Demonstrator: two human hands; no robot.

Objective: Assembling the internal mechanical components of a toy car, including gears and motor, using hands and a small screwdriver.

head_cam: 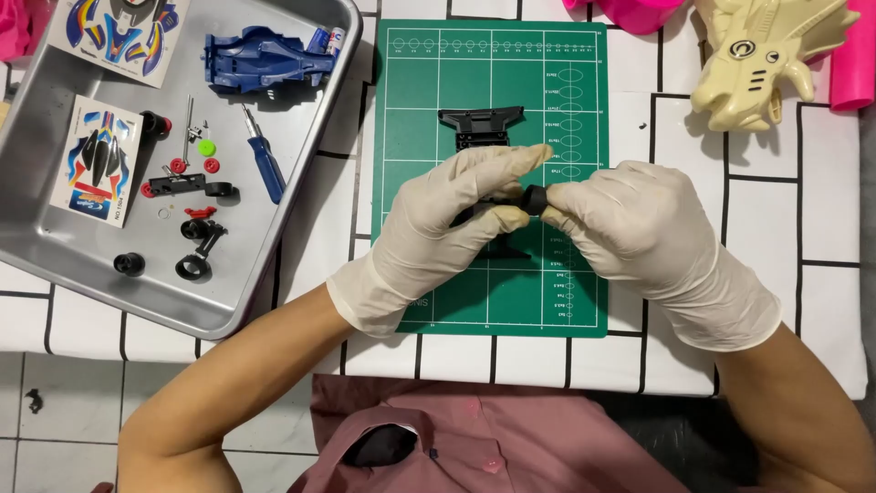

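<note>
Presently, both gloved hands meet over the green cutting mat [411,110] on the bench. The right hand [630,224] pinches a small black wheel [535,198] at its fingertips; the left hand [456,215] grips the black chassis [482,128], mostly hidden beneath it. Judged step: fitting the wheel to the chassis. Next move calls for true alignment and a straight push. Spare parts lie in the metal tray [55,256], well apart.
</note>
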